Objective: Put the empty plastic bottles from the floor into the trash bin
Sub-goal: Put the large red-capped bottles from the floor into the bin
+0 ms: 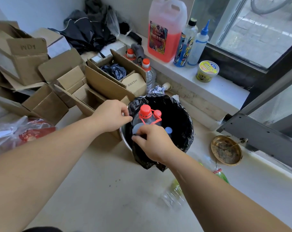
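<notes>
The trash bin [125, 139] is a metal pail lined with a black bag [178, 118]. Clear bottles with red caps [145, 110] and a blue-capped one [168, 130] stand inside it. My left hand [111, 115] pinches the bag's edge at the bin's left rim. My right hand [154, 143] pinches the bag's edge at the near rim. On the floor under my right forearm lie a clear bottle with a green label [172, 193] and a green bottle [223, 175].
Open cardboard boxes [71, 86] crowd the floor to the left, with a plastic bag [16, 133] nearer. More red-capped bottles [150, 76] stand behind the bin. A windowsill [208, 87] holds a pink jug and bottles. A brass dish [226, 152] sits at the right.
</notes>
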